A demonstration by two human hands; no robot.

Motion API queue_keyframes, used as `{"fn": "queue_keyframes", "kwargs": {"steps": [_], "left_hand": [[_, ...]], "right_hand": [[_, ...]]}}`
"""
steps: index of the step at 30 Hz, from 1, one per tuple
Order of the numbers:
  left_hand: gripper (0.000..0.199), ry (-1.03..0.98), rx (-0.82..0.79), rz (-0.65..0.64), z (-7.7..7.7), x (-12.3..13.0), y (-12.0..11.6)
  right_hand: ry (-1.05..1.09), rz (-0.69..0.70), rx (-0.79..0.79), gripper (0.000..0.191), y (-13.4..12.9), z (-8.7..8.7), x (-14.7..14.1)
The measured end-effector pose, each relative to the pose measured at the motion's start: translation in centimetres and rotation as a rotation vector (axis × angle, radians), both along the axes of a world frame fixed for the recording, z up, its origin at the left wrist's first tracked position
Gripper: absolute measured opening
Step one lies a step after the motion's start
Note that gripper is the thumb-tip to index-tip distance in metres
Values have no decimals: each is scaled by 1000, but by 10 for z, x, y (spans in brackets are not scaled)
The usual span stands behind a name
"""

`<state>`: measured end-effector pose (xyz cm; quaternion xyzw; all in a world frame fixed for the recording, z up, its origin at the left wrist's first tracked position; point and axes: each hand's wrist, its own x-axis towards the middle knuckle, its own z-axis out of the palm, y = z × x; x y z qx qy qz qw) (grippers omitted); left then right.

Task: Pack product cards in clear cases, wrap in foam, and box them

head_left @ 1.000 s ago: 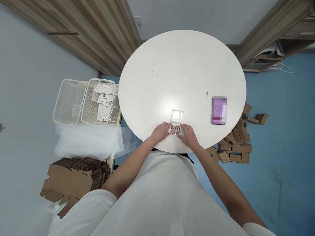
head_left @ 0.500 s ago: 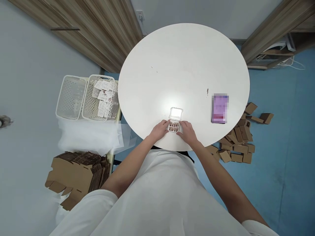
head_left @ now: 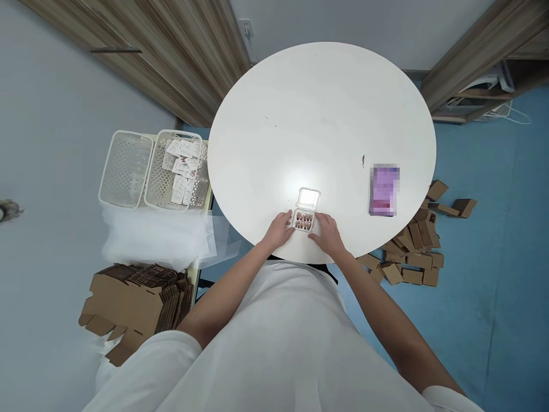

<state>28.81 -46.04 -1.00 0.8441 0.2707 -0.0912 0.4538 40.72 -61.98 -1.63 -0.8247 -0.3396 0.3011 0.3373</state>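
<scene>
A small clear plastic box [head_left: 304, 220] lies on the white table near its front edge, its transparent lid [head_left: 308, 198] tipped back away from me. Inside sit several glossy brown oval pieces in two rows, perhaps press-on nails; they are too small to be sure. My left hand [head_left: 278, 230] rests at the box's left side, thumb and fingers apart. At the right side is my right hand [head_left: 328, 233], also with its thumb spread from the fingers. Both hands are at the box's edges without gripping it; whether the fingertips still touch cannot be made out.
A blurred purple packet [head_left: 385, 190] lies on the round table [head_left: 334, 103] at right. Left are two white baskets [head_left: 148, 171], one with printed cards, plastic bags [head_left: 154, 237] and flattened cartons [head_left: 124, 303]. Small cardboard boxes [head_left: 420, 260] are piled on the floor at right.
My fingers have loosened from the sides of the box and spread slightly outward. The box stays in place with its lid up.
</scene>
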Motion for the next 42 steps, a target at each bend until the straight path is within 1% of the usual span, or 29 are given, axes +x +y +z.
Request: {"fn": "queue_keyframes", "kwargs": {"steps": [2,4,6,9,12,14,15,18,20,22,26,31,34,37,42], "left_hand": [[53,1,-72,135,-2,-2,-4],[49,13,-158,238,-3,-4,-6],[46,19,-240,302,-4,-4,-8],[42,13,-305,353,-6,-4,-9],[37,-6,-369,319,-6,-3,-9],[34,-32,-426,296,-3,-3,-9],[33,-47,-459,304,0,-3,-10],[32,-71,-588,388,11,-4,-12],[35,-66,-685,436,19,-4,-14],[39,-69,-743,467,27,-4,-17],[42,-118,-745,489,37,-3,-20],[41,-142,-768,423,50,-2,-27],[43,-135,-814,402,58,-3,-33],[45,-124,-865,396,66,-5,-38],[46,-108,-944,385,73,-8,-40]], "right_hand": [[153,-110,16,68,0,2,-2],[341,-236,51,70,2,4,-4],[503,-340,87,70,3,4,-4],[629,-419,91,68,5,6,-1],[703,-417,81,63,6,10,2],[726,-411,83,57,6,14,2],[724,-417,86,54,6,17,1],[722,-449,115,50,5,25,0],[747,-455,150,49,5,32,-1],[759,-462,188,48,6,39,0],[781,-476,267,40,3,53,4],[877,-494,327,40,-10,65,12],[906,-500,337,42,-19,70,15],[886,-497,356,41,-25,73,14],[872,-484,415,42,-32,80,7]]}}
